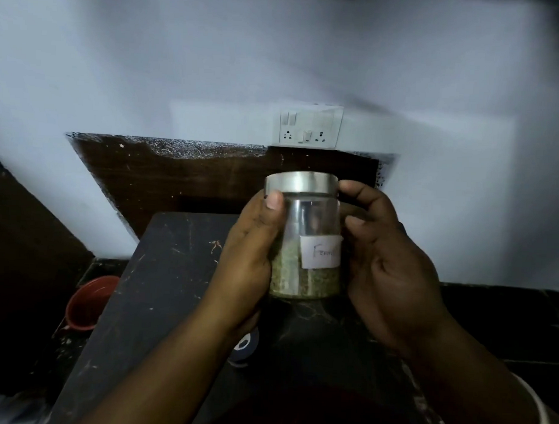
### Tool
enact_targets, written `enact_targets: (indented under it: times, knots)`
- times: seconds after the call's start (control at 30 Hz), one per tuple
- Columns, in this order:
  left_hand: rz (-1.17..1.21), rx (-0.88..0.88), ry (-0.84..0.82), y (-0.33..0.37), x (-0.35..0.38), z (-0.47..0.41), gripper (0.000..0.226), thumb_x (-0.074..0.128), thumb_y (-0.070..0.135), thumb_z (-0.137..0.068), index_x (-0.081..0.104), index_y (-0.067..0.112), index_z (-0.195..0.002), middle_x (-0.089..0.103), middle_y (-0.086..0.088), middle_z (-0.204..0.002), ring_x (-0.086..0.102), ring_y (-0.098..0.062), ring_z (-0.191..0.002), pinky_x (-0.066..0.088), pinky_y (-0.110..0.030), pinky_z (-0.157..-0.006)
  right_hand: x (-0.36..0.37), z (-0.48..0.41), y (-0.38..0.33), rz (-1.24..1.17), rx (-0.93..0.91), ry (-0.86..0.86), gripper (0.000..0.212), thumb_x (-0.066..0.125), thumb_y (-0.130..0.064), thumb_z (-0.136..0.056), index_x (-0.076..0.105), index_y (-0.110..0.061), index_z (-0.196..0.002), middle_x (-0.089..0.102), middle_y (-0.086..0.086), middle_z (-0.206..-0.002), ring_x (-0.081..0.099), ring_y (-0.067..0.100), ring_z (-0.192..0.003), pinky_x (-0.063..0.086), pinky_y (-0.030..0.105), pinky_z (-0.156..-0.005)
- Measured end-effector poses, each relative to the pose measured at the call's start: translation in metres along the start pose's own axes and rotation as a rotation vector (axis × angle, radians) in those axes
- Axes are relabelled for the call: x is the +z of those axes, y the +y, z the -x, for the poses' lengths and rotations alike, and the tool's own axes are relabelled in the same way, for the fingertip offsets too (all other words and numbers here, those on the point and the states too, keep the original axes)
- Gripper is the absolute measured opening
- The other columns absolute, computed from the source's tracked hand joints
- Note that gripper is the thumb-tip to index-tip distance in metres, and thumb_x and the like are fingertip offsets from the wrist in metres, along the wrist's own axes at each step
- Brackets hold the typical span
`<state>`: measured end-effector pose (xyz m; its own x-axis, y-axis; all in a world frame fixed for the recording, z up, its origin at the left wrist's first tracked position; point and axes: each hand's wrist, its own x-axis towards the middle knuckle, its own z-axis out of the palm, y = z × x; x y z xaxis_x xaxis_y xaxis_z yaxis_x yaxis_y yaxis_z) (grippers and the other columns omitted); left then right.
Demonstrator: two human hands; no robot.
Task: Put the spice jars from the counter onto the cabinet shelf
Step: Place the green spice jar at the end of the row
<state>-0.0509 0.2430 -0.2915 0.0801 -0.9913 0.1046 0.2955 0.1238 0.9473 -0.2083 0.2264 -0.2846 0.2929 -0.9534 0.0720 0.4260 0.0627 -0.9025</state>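
A clear glass spice jar (pixel 305 241) with a silver metal lid and a white handwritten label is held upright in the middle of the view. Greenish seeds fill its lower half. My left hand (pixel 254 258) grips the jar's left side, thumb on the glass just under the lid. My right hand (pixel 381 263) wraps the right side, fingers curled by the lid and label. The jar is above the dark counter (pixel 161 287). No cabinet shelf is in view.
A red cup (pixel 89 303) sits low at the left, beside the counter slab. A dark blue round object (pixel 245 345) shows under my left wrist. A white switch and socket plate (pixel 309 125) is on the wall behind, above a dark brown backsplash (pixel 193 180).
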Motion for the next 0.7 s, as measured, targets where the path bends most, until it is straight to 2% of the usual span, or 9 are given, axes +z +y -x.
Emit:
enact_targets:
  times: [0.1, 0.17, 0.23, 0.37, 0.53, 0.7]
  knots:
    - [0.076, -0.014, 0.056, 0.0, -0.003, -0.001, 0.056, 0.053, 0.051, -0.096, 0.056, 0.022, -0.144, 0.07, -0.013, -0.134, 0.07, -0.031, -0.12, 0.061, -0.05, -0.094, -0.008, -0.008, 0.003, 0.14, -0.095, 0.024, 0.049, 0.078, -0.021, -0.077, 0.067, -0.035, -0.122, 0.068, -0.001, -0.121, 0.067, 0.022, -0.114, 0.059, 0.036, -0.084]
    - [0.091, -0.022, 0.063, 0.0, -0.003, 0.001, 0.049, 0.051, 0.049, -0.1, 0.057, 0.024, -0.142, 0.072, -0.011, -0.129, 0.071, -0.031, -0.113, 0.062, -0.045, -0.088, -0.011, -0.01, 0.004, 0.215, -0.115, -0.001, 0.067, 0.086, -0.027, -0.069, 0.063, -0.041, -0.13, 0.063, -0.003, -0.126, 0.064, 0.023, -0.119, 0.06, 0.038, -0.087]
    - [0.081, -0.02, 0.061, -0.002, -0.002, 0.002, 0.043, 0.047, 0.049, -0.104, 0.058, 0.028, -0.139, 0.072, -0.011, -0.127, 0.071, -0.033, -0.114, 0.061, -0.047, -0.089, -0.012, -0.011, 0.007, 0.248, -0.103, -0.045, 0.077, 0.09, -0.035, -0.069, 0.057, -0.044, -0.139, 0.059, -0.001, -0.135, 0.063, 0.024, -0.123, 0.06, 0.04, -0.089]
    - [0.07, 0.002, 0.037, -0.001, 0.0, 0.003, 0.047, 0.04, 0.052, -0.103, 0.055, 0.03, -0.141, 0.066, -0.017, -0.136, 0.068, -0.035, -0.12, 0.059, -0.048, -0.094, -0.009, -0.013, 0.011, 0.226, -0.099, -0.062, 0.083, 0.089, -0.046, -0.071, 0.053, -0.042, -0.145, 0.056, 0.004, -0.144, 0.061, 0.024, -0.129, 0.058, 0.04, -0.093]
    - [0.021, 0.048, -0.037, 0.001, -0.001, 0.004, 0.044, 0.039, 0.052, -0.104, 0.054, 0.037, -0.143, 0.069, -0.009, -0.134, 0.071, -0.029, -0.12, 0.06, -0.039, -0.09, -0.008, -0.009, 0.016, 0.159, -0.129, -0.07, 0.083, 0.085, -0.05, -0.076, 0.05, -0.036, -0.15, 0.048, 0.011, -0.153, 0.054, 0.026, -0.138, 0.054, 0.039, -0.101]
    - [0.002, 0.066, -0.064, 0.005, 0.002, 0.005, 0.04, 0.038, 0.051, -0.105, 0.057, 0.041, -0.139, 0.071, -0.005, -0.13, 0.072, -0.025, -0.117, 0.061, -0.038, -0.09, -0.005, -0.005, 0.019, 0.166, -0.163, -0.054, 0.083, 0.078, -0.054, -0.083, 0.042, -0.031, -0.155, 0.044, 0.014, -0.155, 0.051, 0.028, -0.141, 0.049, 0.044, -0.107]
